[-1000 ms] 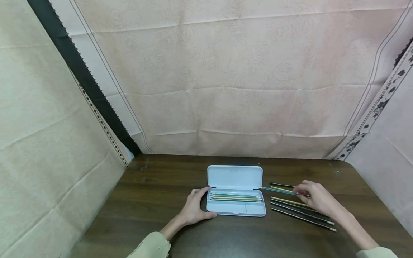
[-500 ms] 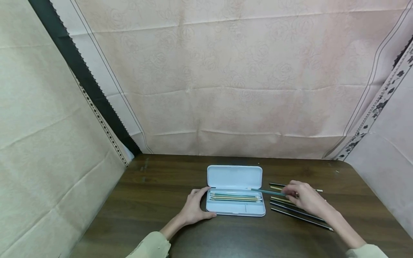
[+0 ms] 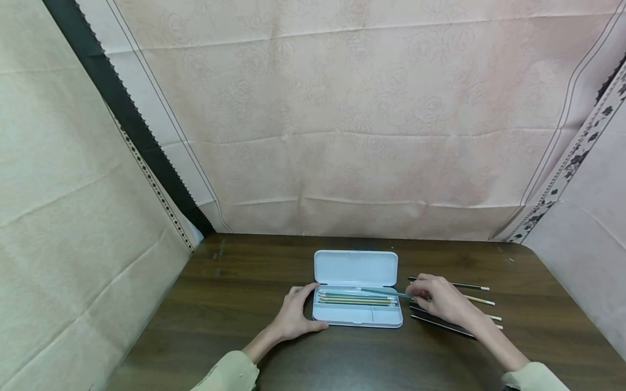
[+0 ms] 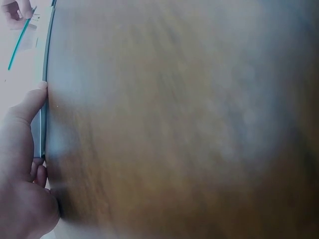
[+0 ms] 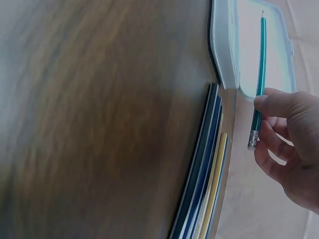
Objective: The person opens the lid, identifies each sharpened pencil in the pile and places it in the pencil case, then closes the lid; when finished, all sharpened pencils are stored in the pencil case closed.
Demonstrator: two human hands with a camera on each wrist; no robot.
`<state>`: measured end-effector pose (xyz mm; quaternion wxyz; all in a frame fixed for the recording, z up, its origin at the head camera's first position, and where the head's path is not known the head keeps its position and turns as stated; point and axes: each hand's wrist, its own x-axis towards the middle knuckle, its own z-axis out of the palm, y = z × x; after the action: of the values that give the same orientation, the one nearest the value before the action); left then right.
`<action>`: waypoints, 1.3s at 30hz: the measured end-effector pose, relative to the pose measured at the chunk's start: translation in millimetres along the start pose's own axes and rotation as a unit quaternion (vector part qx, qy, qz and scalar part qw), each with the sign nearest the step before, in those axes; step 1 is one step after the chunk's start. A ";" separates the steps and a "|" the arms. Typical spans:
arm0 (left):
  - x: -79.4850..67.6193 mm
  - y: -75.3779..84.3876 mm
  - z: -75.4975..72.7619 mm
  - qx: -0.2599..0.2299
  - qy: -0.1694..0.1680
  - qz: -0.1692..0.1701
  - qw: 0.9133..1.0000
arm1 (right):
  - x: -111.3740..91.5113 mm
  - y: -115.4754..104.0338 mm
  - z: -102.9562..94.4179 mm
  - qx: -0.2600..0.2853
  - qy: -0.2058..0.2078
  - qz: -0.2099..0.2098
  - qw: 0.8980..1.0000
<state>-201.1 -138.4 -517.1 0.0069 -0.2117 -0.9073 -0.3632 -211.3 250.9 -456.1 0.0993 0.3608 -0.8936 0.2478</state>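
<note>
A light blue pencil case (image 3: pixel 344 314) lies open on the table, its lid (image 3: pixel 356 267) tipped back. Several pencils (image 3: pixel 357 300) rest side by side in its long upper compartment. My left hand (image 3: pixel 295 314) grips the case's left end, thumb at the front corner and fingers at the back one. Between thumb and fingers, my right hand (image 3: pixel 442 298) pinches a teal pencil (image 5: pixel 262 55) near its eraser end. Its sharpened tip points left, above the case's right half. Under the right hand, several dark and yellow pencils (image 5: pixel 202 169) lie on the table, partly hidden in the head view.
The dark wooden table (image 3: pixel 235 282) reaches back to a pale patterned cloth (image 3: pixel 352 136) hung behind it. More cloth hangs at the left (image 3: pixel 88 217) and right (image 3: pixel 582 239). A small divider splits the case's lower compartment.
My right hand has moved left with the teal pencil, bringing its tip from the case's right edge to above the inside. More of the loose pencils' eraser ends show. The left hand stays put.
</note>
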 end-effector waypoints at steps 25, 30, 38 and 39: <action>0.3 0.0 -0.6 -0.004 -0.004 -0.001 1.000 | 30.2 -18.2 31.0 0.028 -0.034 -0.017 0.999; -0.6 0.8 -1.4 -0.007 -0.004 -0.002 1.000 | 34.4 -21.1 36.4 0.027 -0.026 -0.031 0.999; -0.6 1.4 -1.2 -0.005 -0.007 -0.005 1.000 | 41.2 -26.8 41.6 0.030 -0.030 -0.029 0.999; -0.6 1.3 -1.1 -0.005 -0.007 -0.004 1.000 | 42.1 -27.3 41.8 0.029 -0.031 -0.028 0.999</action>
<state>-200.2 -138.5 -515.5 -0.0018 -0.2101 -0.9065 -0.3663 -222.6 187.5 -466.9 0.0678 0.3956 -0.8785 0.2591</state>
